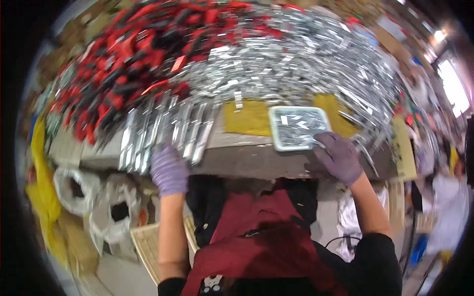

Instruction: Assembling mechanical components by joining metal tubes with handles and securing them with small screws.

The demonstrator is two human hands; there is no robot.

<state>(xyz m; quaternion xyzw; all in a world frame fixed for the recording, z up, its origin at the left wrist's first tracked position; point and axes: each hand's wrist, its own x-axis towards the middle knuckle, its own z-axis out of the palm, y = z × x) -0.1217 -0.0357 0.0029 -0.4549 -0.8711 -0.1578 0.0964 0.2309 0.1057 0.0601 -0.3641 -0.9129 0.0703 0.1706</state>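
Observation:
My left hand (pixel 169 170), in a light purple glove, is at the near ends of a row of long shiny metal strips (pixel 197 133) laid side by side at the bench edge. Blur hides its fingertips, so a grip cannot be seen. My right hand (pixel 340 158), also gloved, is at the near right corner of a white plastic tray (pixel 275 138). Its fingers are curled together over the corner; what they hold cannot be made out. Small flat metal pieces (pixel 301 123) lie inside the tray.
Behind the strips rises a heap of red and black handle-like parts (pixel 123 64). A wide pile of small silvery metal parts (pixel 286 64) covers the back and right. Yellow cloth (pixel 247 118) lies beside the tray. White bags (pixel 118 209) stand below the bench at left.

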